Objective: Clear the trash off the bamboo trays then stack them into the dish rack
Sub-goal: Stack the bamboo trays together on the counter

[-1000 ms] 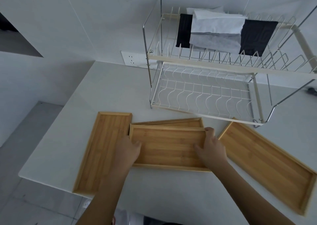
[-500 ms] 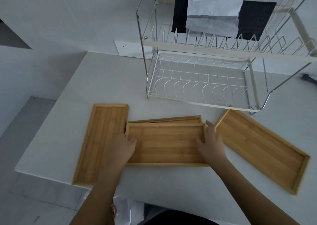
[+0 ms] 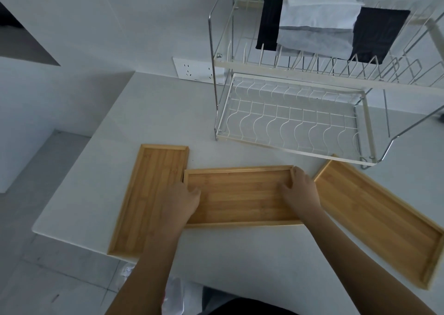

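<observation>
A bamboo tray (image 3: 240,197) lies in the middle of the white counter, resting on a second tray whose far rim (image 3: 240,168) just shows behind it. My left hand (image 3: 180,200) grips its left end and my right hand (image 3: 300,192) grips its right end. Another bamboo tray (image 3: 146,199) lies lengthwise at the left, overhanging the counter's front edge. A further bamboo tray (image 3: 384,221) lies angled at the right. No trash shows on any tray. The two-tier wire dish rack (image 3: 295,146) stands behind them, its lower shelf bare.
Black and white cloths (image 3: 319,26) hang over the rack's upper tier. A wall socket (image 3: 194,70) sits left of the rack. The counter's left and front edges drop to a tiled floor, and a white plastic bag (image 3: 173,295) shows below the front edge.
The top tray has slid back over the one beneath it, so the two now nearly line up. Both hands stayed on its ends.
</observation>
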